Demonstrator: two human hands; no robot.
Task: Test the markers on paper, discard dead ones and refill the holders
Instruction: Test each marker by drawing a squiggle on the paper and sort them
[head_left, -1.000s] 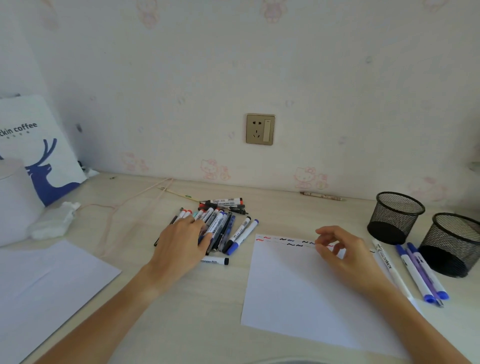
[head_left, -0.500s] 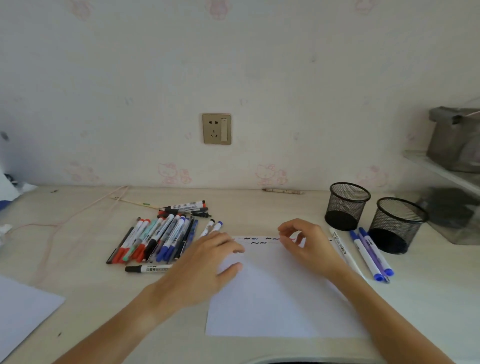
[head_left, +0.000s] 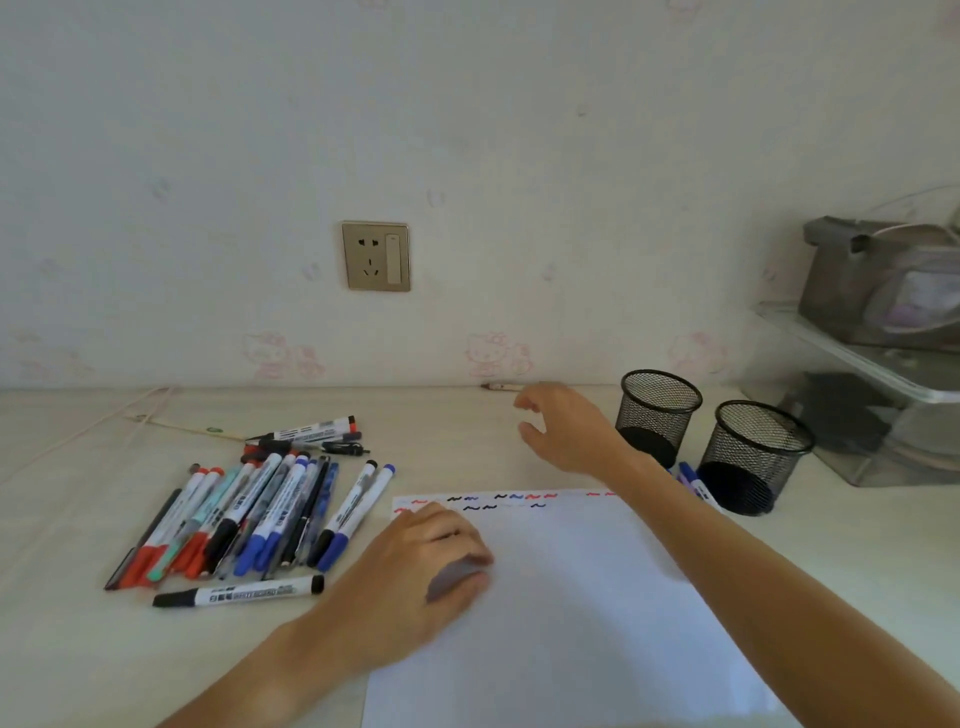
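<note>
Reaching toward the wall, the right hand (head_left: 563, 431) hangs with loosely spread fingers holding nothing, near the thin brownish pen (head_left: 501, 386) lying at the desk's back edge (probably its target). The left hand (head_left: 415, 566) presses flat on the white scribble-marked paper sheet (head_left: 571, 623). The untested capped markers (head_left: 249, 514) lie left; two black mesh holders (head_left: 657, 410) stand right. Pinch the pen mid-barrel, keeping the sheet pinned.

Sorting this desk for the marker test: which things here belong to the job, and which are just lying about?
Job: marker pile, test paper, two mesh holders, markers beside them.
Lying about: wall socket, pink cord, grey bag, clear shelf.
</note>
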